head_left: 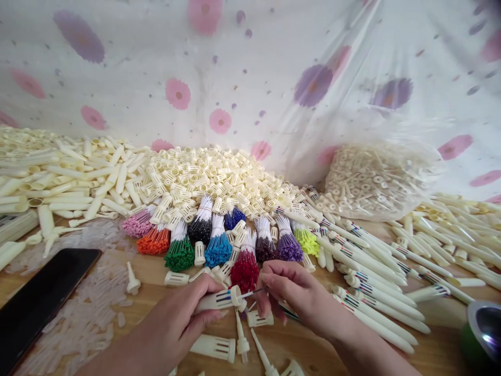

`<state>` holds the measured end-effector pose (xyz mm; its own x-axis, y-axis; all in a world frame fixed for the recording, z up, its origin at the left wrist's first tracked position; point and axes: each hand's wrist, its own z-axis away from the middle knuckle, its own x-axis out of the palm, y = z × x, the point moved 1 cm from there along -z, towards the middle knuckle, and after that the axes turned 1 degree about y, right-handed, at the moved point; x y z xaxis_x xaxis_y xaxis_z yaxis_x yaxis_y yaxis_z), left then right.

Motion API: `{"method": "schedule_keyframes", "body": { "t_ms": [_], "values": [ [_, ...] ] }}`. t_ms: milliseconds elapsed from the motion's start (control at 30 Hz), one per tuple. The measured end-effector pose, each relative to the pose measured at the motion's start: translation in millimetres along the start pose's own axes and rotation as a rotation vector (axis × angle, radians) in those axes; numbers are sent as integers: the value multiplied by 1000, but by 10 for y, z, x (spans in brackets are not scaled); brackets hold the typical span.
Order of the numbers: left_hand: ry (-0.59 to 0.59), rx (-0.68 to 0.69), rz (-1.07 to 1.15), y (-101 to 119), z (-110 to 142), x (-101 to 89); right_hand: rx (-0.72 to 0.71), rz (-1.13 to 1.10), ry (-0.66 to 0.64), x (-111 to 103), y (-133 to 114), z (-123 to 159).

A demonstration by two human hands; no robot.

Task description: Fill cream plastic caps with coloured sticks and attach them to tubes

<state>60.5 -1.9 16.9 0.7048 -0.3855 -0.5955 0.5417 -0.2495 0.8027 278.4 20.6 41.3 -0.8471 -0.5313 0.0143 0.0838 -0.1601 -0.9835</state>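
Observation:
My left hand point(183, 318) is closed round a cream pen barrel point(219, 299) with coloured refill ends showing at its open tip. My right hand point(297, 297) pinches a thin refill point(252, 293) whose end meets the barrel's opening. Both hands hover low over a wooden table point(148, 266). Just beyond them lie bundles of coloured refills: red point(245, 269), blue point(218, 245), green point(179, 253), orange point(154, 241), purple point(288, 244) and others. Loose cream pen parts point(214, 347) lie under and between my hands.
A black phone point(39, 297) lies at the left. Heaps of cream tubes point(58, 177) and small caps point(203, 175) fill the back. Assembled pens point(376, 282) lie in rows at the right. A clear bag of parts point(376, 180) sits behind them. A flowered sheet point(235, 68) hangs at the back.

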Motion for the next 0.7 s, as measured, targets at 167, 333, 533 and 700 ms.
{"method": "schedule_keyframes", "body": {
  "t_ms": [167, 333, 533, 700],
  "values": [
    [14, -4, 11, -7, 1, 15, 77, -157, 12, 41, -11, 1],
    [2, -29, 72, 46, 12, 45, 214, -231, -11, 180, 73, -28],
    [62, -59, 169, 103, 1, 58, 108, -88, 3, 235, 138, -39],
    [-34, -101, 237, 72, -5, 47, -10, -46, 25, 191, 40, -10]
  ]
}}
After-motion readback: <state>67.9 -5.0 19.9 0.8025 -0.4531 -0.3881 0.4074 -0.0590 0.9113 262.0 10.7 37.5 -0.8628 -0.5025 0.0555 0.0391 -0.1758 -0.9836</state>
